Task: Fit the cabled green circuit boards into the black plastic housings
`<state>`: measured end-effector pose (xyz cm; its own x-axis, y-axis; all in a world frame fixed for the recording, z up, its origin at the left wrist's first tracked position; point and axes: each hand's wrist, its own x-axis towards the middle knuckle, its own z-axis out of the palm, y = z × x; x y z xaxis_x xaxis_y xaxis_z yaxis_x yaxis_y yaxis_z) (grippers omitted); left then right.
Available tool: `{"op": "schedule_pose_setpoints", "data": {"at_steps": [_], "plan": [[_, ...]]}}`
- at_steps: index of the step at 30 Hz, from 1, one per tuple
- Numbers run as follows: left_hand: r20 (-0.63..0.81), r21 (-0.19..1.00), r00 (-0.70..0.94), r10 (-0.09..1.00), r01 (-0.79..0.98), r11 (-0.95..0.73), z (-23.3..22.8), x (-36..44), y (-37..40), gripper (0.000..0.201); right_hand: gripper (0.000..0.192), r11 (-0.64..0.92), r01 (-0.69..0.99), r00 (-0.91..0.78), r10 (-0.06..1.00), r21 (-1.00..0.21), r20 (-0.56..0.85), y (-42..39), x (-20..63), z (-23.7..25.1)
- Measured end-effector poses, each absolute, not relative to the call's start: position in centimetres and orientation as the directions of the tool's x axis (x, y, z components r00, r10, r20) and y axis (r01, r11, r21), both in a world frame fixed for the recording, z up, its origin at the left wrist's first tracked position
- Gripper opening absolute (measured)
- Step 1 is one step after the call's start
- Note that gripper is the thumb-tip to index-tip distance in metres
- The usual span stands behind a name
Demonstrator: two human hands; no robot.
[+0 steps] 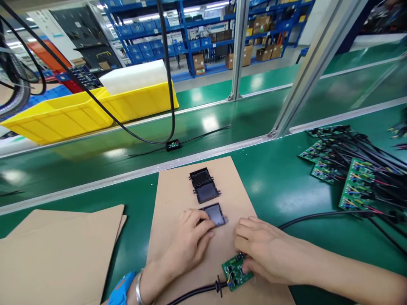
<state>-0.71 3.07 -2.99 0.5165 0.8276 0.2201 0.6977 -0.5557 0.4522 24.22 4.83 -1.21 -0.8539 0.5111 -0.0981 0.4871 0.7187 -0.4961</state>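
Observation:
My left hand [188, 241] rests on a sheet of brown cardboard [178, 190], its fingertips holding the near edge of a small black plastic shell [215, 214]. My right hand [264, 248] lies just to the right and grips a green circuit board [235, 272] with a black cable [193, 292] running off toward me. Two more black shells [203, 185] lie side by side farther up the cardboard, untouched.
A heap of green circuit boards with black cables [352, 169] lies at the right. More cardboard sheets [57, 250] sit at the left. Beyond an aluminium rail [133, 173] runs a green conveyor with yellow bins [82, 110] and a hanging black cable [173, 145].

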Motion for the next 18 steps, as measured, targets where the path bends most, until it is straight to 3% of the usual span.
{"op": "schedule_pose_setpoints", "data": {"at_steps": [5,8,10,12,14,16,18], "plan": [[0.209,0.566,0.445,0.871,0.671,-0.479,-2.0,-0.4,-0.2,0.026,0.009,0.741,0.44,-0.877,0.476,-0.507,-0.065,4.4,24.7,-0.8],[0.033,0.738,0.444,0.896,0.593,-0.321,-0.5,0.5,-1.6,0.052,0.015,0.709,0.431,-0.863,0.504,-0.559,-0.026,4.1,24.6,0.4],[-0.057,0.789,0.453,0.889,0.566,-0.238,0.1,1.3,-2.0,0.038,0.015,0.678,0.479,-0.822,0.569,-0.558,-0.013,3.8,23.9,1.1],[-0.107,0.767,0.392,0.914,0.617,-0.175,0.2,2.1,-1.8,0.019,0.014,0.671,0.571,-0.763,0.646,-0.472,-0.004,3.4,22.4,1.3],[-0.147,0.737,0.308,0.94,0.668,-0.104,0.0,2.6,-1.0,0.014,0.017,0.702,0.653,-0.724,0.689,-0.283,0.039,2.9,20.4,1.3],[-0.201,0.775,0.277,0.94,0.631,-0.02,-0.2,2.5,0.1,0.007,0.019,0.761,0.642,-0.756,0.649,-0.091,0.083,2.4,18.5,1.3],[-0.3,0.846,0.288,0.91,0.52,0.114,-0.1,1.8,1.0,0.006,0.023,0.824,0.566,-0.82,0.566,-0.028,0.08,2.4,17.5,1.7]]}}
